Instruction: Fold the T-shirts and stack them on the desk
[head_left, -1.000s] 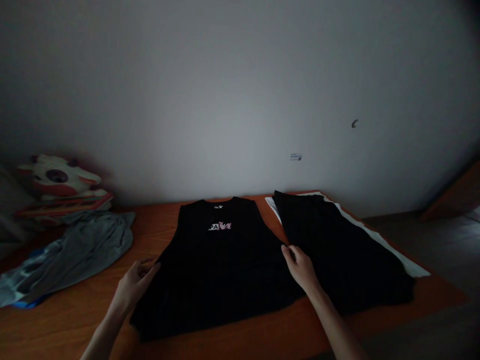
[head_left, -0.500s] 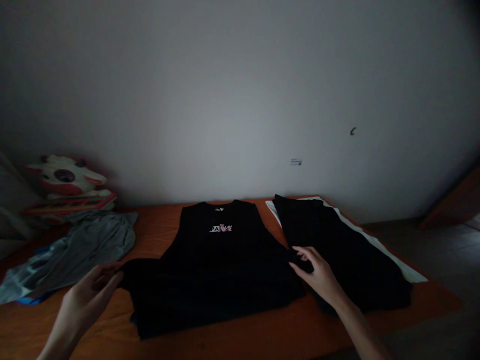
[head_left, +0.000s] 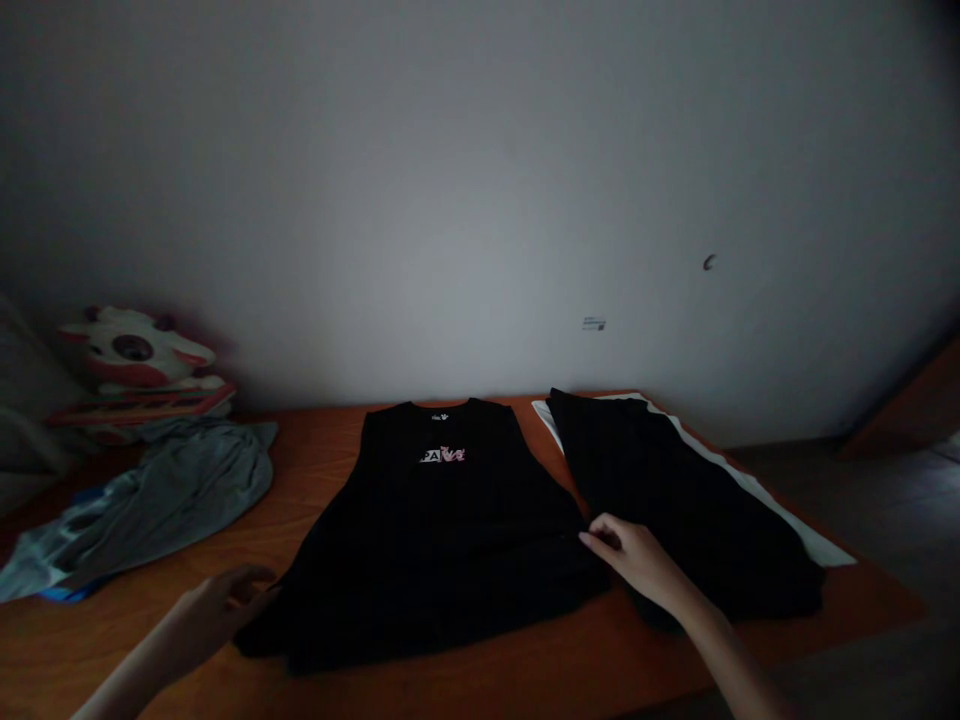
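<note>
A black shirt [head_left: 442, 520] lies spread on the wooden surface, neckline toward the wall, with a small white and pink chest print. At its lower left edge, my left hand [head_left: 217, 615] pinches the cloth between thumb and fingers. My right hand [head_left: 634, 555] is closed on the opposite side edge, thumb and forefinger together. The fabric between them is mostly flat, with faint creases low on the right. Dark cloth hides the exact fold lines.
Right of the shirt lies a stack of folded black clothing [head_left: 675, 500] over a white garment [head_left: 821, 548]. A crumpled grey garment [head_left: 202, 480] lies at left, before a cow-shaped toy keyboard [head_left: 142, 365]. Behind the orange-brown wooden surface [head_left: 315, 455] rises a grey wall [head_left: 450, 200].
Both hands have come lower and nearer to me, the left also moving right. The shirt's raised, bunched lower part has dropped and flattened, and its left side now slopes outward.
</note>
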